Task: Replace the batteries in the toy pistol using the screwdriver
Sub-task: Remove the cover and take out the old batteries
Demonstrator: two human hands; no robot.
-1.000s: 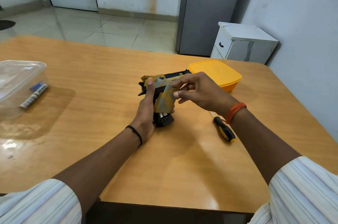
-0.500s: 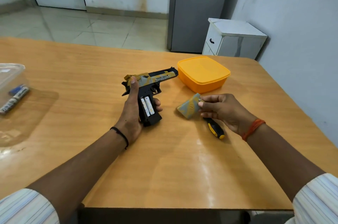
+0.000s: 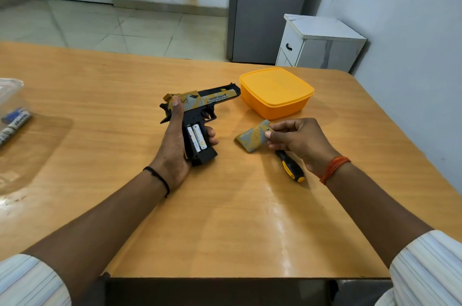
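From the head view, the left hand (image 3: pixel 175 145) is gripping the toy pistol (image 3: pixel 200 115) over the table (image 3: pixel 225 218), two batteries (image 3: pixel 197 137) showing in its open grip. The right hand (image 3: pixel 297 140) is pinching the removed cover (image 3: pixel 253 137) just above the screwdriver (image 3: pixel 291 168).

Looks like a plain room in a home or small office: a glossy wooden worktop (image 3: pixel 250 218), pale tiled floor (image 3: pixel 125 28), white-painted walls (image 3: pixel 400 30), a grey cupboard (image 3: pixel 265 5), and a small white bedside-style cabinet (image 3: pixel 322 43) tucked in the corner.
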